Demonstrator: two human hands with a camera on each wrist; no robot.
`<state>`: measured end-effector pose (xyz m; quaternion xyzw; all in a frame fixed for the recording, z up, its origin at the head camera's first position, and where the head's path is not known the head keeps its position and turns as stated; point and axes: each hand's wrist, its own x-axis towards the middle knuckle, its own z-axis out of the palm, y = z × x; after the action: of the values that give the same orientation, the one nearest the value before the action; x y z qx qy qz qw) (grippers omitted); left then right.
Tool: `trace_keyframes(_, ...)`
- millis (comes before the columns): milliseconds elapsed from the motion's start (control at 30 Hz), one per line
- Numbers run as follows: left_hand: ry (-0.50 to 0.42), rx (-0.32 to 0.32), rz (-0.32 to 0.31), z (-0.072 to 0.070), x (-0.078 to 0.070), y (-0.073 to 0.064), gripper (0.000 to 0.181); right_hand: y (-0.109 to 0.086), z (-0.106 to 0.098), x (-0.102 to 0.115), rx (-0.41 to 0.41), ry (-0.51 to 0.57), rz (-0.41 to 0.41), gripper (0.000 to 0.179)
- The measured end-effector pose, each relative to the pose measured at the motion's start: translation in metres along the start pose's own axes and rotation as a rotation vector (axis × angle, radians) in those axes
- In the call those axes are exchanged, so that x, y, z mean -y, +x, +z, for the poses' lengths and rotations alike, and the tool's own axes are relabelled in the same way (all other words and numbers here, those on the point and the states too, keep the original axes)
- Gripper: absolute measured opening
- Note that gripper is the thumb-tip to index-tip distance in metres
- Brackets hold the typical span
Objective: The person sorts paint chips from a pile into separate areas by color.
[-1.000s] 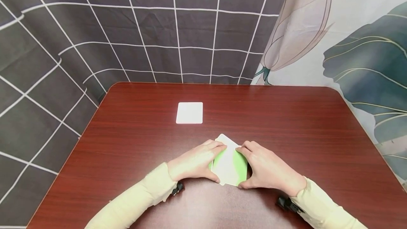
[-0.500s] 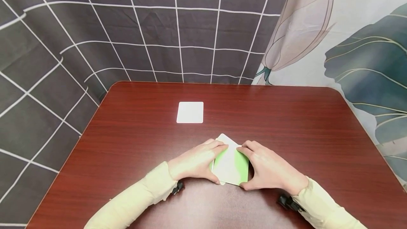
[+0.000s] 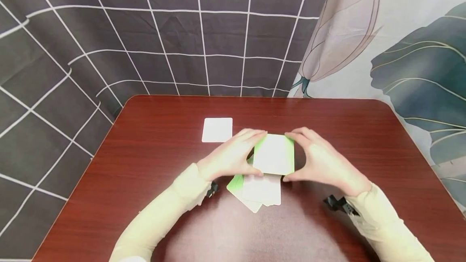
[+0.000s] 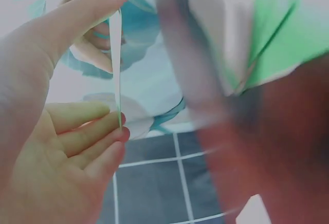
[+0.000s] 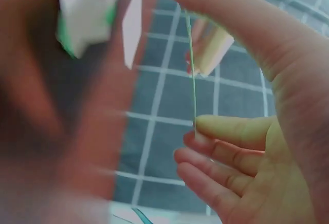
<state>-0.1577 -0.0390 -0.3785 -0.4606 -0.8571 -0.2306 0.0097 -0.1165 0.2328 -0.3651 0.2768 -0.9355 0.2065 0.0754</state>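
A square white card with green edges (image 3: 274, 155) is held up off the table between both hands. My left hand (image 3: 233, 153) pinches its left side, thumb at the near corner and fingers at the far one. My right hand (image 3: 324, 164) pinches the right side in the same way. Both wrist views show the card edge-on, as a thin strip (image 4: 117, 54) in the left one and a thin line (image 5: 193, 80) in the right one. Beneath it, several overlapping white and green cards (image 3: 263, 192) lie unevenly stacked on the table, partly hidden by the raised card and left hand.
One white square card (image 3: 217, 129) lies apart on the reddish-brown wooden table (image 3: 153, 132), near its far side and close to my left hand. Behind the table hang a dark grid-patterned cloth (image 3: 225, 31) and a light leaf-patterned cloth (image 3: 346, 51).
Both hands have risen and moved away from the body, lifting the green-edged card off the stack. The cards below it are now uncovered. The separate white card has stayed in place.
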Motion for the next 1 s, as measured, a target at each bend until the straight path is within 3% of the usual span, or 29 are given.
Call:
trace_keyframes(233, 0.019, -0.034, -0.041, -0.021, 0.014, 0.050, 0.101, 0.036, -0.031, -0.031, 0.000, 0.026, 0.085, 0.103)
trace_keyframes(333, 0.010, -0.010, -0.096, -0.017, 0.026, 0.070, 0.100, 0.052, -0.033, -0.045, 0.053, 0.037, 0.140, 0.102)
trace_keyframes(433, -0.021, 0.030, -0.158, -0.005, 0.040, 0.084, 0.099, 0.065, -0.024, -0.060, 0.117, 0.039, 0.166, 0.101)
trace_keyframes(700, -0.101, 0.144, -0.299, 0.031, 0.067, 0.091, 0.101, 0.078, 0.017, -0.090, 0.239, 0.084, 0.175, 0.096)
trace_keyframes(1000, -0.103, 0.178, -0.303, 0.038, 0.072, 0.090, 0.098, 0.079, 0.030, -0.101, 0.310, 0.126, 0.225, 0.092)
